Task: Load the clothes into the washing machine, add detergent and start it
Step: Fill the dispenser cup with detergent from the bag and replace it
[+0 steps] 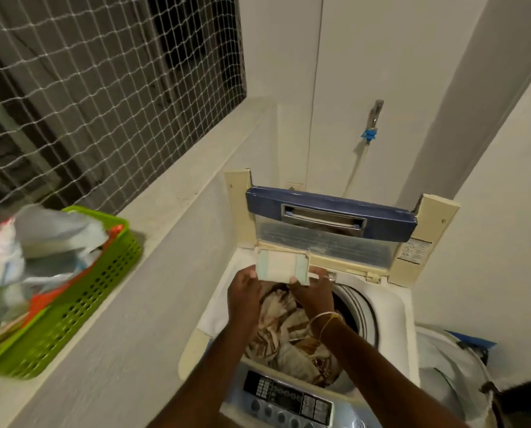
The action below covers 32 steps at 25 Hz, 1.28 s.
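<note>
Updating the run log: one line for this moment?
lid open | clothes in drum | both hands, left hand, right hand, on detergent drawer

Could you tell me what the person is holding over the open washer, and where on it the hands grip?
Both hands hold the small detergent drawer: the left hand grips its left end, the right hand its lower right corner, above the clothes in the drum.

White walls [397,72], dim warm light. Ledge [177,193] runs diag. from lower left to back wall. Above ledge: window opening w/ white netting [88,88], dark behind. On ledge, left end: green basket [72,307] w/ bags, blurred. Tap [375,114] on back wall, right of ledge's far end; blue fitting [369,135] under it, thin hose [355,168] hanging down.
</note>
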{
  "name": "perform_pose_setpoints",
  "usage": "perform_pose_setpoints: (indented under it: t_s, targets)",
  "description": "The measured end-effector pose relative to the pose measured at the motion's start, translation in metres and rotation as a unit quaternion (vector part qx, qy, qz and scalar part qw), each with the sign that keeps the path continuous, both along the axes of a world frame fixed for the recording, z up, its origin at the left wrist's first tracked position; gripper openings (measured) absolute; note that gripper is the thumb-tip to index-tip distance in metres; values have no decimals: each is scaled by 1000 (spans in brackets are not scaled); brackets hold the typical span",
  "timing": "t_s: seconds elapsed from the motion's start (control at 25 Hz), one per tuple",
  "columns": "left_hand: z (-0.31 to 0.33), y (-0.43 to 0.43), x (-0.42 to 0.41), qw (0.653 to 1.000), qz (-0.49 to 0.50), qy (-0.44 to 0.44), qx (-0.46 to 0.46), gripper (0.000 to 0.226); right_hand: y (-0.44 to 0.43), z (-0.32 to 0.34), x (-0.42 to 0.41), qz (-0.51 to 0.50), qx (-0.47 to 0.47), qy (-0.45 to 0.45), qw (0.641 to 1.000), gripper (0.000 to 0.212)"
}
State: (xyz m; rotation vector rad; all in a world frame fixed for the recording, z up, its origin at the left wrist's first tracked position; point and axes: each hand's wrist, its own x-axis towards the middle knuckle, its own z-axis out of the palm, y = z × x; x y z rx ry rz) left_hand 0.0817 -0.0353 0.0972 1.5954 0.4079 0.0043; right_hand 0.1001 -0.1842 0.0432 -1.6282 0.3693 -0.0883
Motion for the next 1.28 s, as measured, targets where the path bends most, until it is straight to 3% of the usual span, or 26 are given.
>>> perform_pose_setpoints:
  t_s: [0.16, 0.28, 0.4, 0.6, 0.84, 1.04, 1.28]
  targets:
    - [24, 25, -23, 998, 41, -43, 31, 24, 21, 31, -1, 48, 89, -20, 995, 44]
    - [42, 43, -34, 996, 44, -59, 55, 29, 42, 55, -2, 55, 12, -41, 998, 57]
    - [65, 62, -42, 991, 32, -89, 90, 35, 69, 85, 1, 56, -1, -76, 996, 29]
    - [95, 106, -39, 987, 48, -112, 104, 41, 132, 126, 41, 78, 61, -106, 989, 19]
    - [108, 140, -1, 985, -6, -92, 147, 65, 190, 165, 106, 75, 51, -82, 992, 6]
    - [115, 154, 30, 984, -9, -54, 171, 74, 224, 173, 146, 104, -58, -97, 988, 25]
    - [109, 152, 51, 983, 40, -2, 177, 74, 233, 150, 179, 182, -125, -94, 971, 19]
